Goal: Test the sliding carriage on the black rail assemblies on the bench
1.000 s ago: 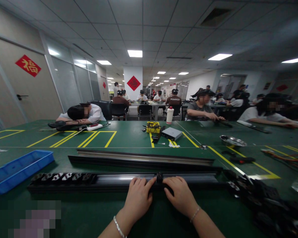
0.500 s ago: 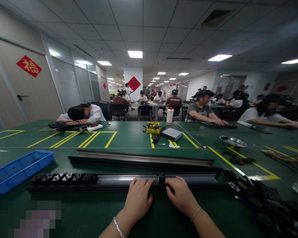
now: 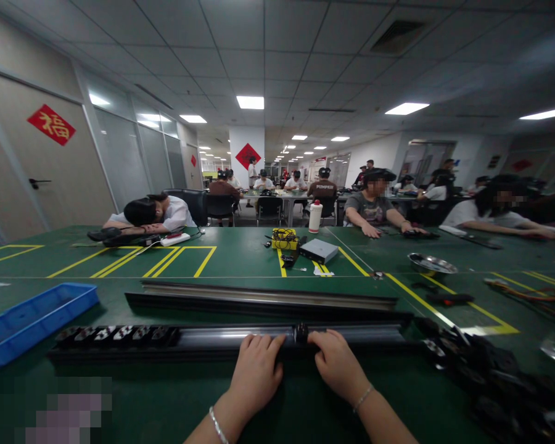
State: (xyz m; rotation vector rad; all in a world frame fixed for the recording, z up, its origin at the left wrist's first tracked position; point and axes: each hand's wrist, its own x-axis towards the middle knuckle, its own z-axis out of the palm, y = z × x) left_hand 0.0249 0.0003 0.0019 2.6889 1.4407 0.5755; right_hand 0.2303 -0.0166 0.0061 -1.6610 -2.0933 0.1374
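Observation:
A long black rail with a shiny metal channel lies crosswise in front of me. Several black blocks with silvery faces sit in its left end. Farther right, a small black block stands in the channel between my hands. My left hand curls over the rail, index finger reaching toward the small block and thumb on the near side. My right hand is closed over the rail just right of that block, its index fingertip against or very near it. The undersides of my fingers are hidden.
Behind lies a second long rail. A blue tray is at left, and a dark heap of black parts at right. Farther back are a metal bowl, a grey box and a white bottle. Other people sit around the tables.
My hands hold nearly the same place on the rail; the right fingers look slightly more bent. A person across the table at right has moved one hand forward onto the table.

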